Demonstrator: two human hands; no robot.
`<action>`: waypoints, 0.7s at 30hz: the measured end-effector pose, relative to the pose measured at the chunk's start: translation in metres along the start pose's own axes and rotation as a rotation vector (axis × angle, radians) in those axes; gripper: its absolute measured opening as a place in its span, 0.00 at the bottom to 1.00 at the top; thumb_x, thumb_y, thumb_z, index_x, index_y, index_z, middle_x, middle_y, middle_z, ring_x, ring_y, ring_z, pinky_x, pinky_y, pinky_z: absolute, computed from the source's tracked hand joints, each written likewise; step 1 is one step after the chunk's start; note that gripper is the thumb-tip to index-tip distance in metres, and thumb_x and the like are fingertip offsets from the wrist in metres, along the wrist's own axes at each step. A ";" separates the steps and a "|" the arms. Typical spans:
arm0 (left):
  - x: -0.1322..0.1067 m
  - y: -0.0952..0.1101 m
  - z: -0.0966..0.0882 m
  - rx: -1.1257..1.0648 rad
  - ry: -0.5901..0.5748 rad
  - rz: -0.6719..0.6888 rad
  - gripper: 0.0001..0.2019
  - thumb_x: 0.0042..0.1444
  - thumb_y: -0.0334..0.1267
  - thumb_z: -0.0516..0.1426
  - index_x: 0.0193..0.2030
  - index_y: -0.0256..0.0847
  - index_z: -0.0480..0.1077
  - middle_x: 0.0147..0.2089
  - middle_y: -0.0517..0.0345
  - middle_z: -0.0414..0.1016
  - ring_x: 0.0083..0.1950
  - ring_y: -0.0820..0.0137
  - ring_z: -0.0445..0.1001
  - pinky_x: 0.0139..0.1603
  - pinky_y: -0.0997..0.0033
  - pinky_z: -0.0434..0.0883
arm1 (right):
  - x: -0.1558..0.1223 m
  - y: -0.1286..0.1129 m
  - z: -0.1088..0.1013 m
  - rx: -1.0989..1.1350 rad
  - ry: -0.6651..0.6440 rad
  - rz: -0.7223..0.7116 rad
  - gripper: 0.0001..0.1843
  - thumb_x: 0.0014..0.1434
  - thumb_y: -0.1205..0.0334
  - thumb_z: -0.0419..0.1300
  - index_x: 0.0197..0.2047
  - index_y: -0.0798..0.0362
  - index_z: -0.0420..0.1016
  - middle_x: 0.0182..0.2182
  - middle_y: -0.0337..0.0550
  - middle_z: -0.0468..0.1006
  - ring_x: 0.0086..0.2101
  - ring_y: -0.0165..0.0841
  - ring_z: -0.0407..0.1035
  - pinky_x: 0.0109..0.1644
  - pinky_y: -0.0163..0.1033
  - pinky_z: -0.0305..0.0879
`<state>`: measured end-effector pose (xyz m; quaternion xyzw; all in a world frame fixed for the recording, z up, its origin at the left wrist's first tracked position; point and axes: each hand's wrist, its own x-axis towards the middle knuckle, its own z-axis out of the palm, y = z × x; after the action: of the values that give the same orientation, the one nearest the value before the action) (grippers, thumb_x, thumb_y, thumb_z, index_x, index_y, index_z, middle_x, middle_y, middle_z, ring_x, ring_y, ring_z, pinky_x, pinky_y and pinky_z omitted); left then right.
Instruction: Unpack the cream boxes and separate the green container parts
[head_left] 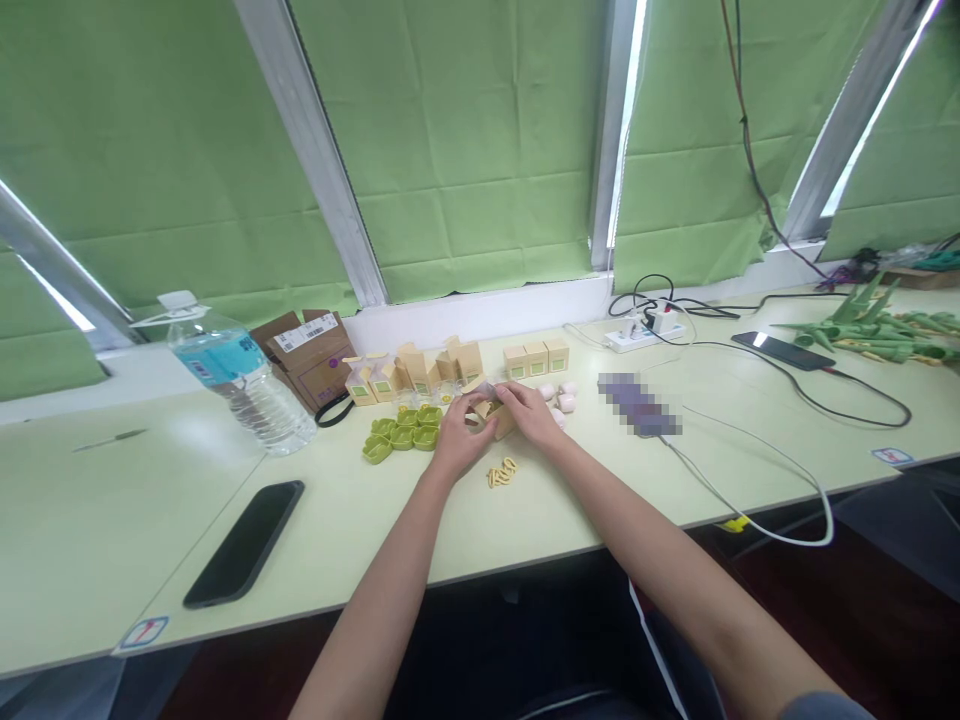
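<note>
We see 2 bare forearms — no sleeves down to the wrists, no watch or rings that we can make out. Our left hand [457, 440] and right hand [534, 412] are ungloved — a grey sleeve edge shows at the right upper arm.

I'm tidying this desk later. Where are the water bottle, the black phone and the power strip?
water bottle [238, 375]: head view, on its label.
black phone [244, 543]: head view, mid-screen.
power strip [645, 333]: head view, on its white body.

A pale table [112, 520] is seen, with a phone [244, 543] laid near left, a water bottle [240, 375] behind, green trays [403, 432] centrally, and a power strip [645, 333] far right.
</note>
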<state>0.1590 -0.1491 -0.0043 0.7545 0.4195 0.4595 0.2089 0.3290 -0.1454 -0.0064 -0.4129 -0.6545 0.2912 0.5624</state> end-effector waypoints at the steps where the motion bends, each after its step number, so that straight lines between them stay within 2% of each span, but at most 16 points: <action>1: 0.000 0.000 0.000 0.000 -0.002 -0.008 0.19 0.53 0.38 0.63 0.52 0.43 0.71 0.56 0.50 0.72 0.49 0.65 0.73 0.45 0.64 0.77 | 0.000 0.000 0.000 -0.004 0.000 -0.001 0.22 0.67 0.43 0.51 0.42 0.51 0.78 0.40 0.42 0.81 0.43 0.38 0.72 0.50 0.40 0.64; 8: 0.000 0.000 0.000 -0.038 -0.004 -0.040 0.20 0.52 0.40 0.64 0.50 0.43 0.65 0.52 0.51 0.72 0.48 0.66 0.74 0.43 0.65 0.77 | 0.000 0.000 0.000 -0.018 0.008 -0.006 0.22 0.67 0.44 0.51 0.41 0.51 0.77 0.39 0.41 0.80 0.42 0.37 0.72 0.48 0.39 0.63; 21: 0.001 -0.001 0.000 -0.041 -0.006 -0.034 0.20 0.52 0.41 0.65 0.47 0.44 0.61 0.49 0.53 0.73 0.46 0.67 0.76 0.42 0.66 0.76 | 0.002 0.007 0.002 -0.017 0.041 0.032 0.18 0.66 0.46 0.54 0.47 0.49 0.77 0.45 0.42 0.82 0.46 0.38 0.74 0.53 0.43 0.67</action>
<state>0.1583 -0.1477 -0.0049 0.7443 0.4219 0.4620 0.2336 0.3287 -0.1405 -0.0116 -0.4339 -0.6385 0.2859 0.5677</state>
